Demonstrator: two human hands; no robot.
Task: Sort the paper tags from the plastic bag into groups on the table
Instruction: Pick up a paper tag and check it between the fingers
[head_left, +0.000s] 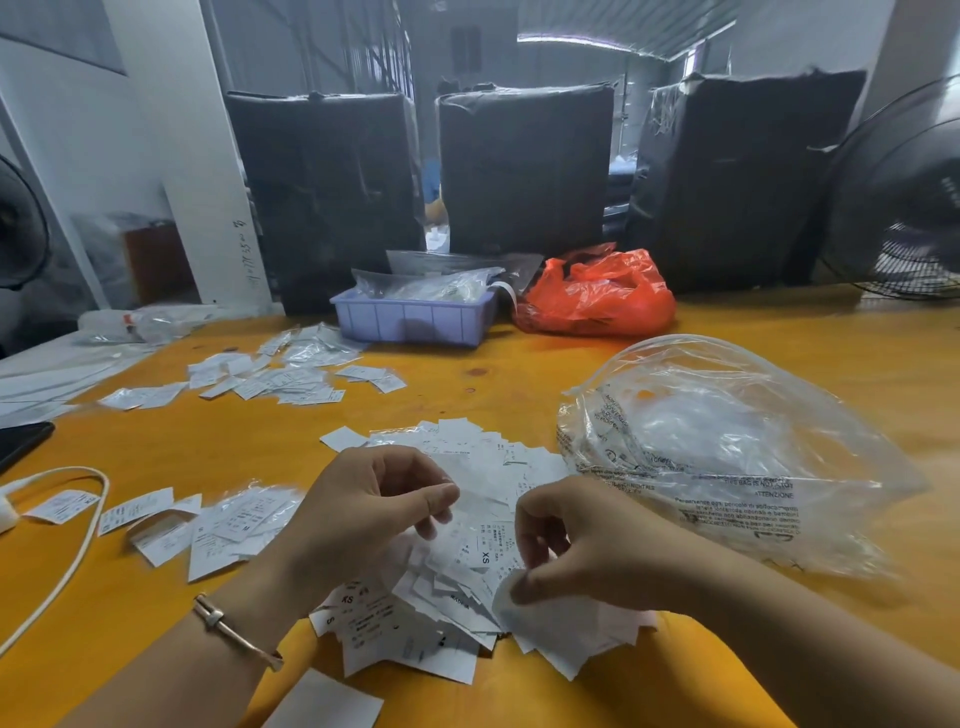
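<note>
Pinching tags over central pile (457, 571) at near table (519, 374) edge: left hand (374, 499) fingers curled, nipping white tag; right hand (566, 540) gripping several. Tags look light, thin, floppy, likely slippery in stacks; best taken by edge, singly. White slips, black print, "XS" visible. Sorted groups left (208, 525) and farther left (280, 376). Clear plastic bag (727, 452) right, emptied.

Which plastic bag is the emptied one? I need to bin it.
The clear printed bag at the right, lying open beside the hands; the orange bag is bunched up at the back.
</note>
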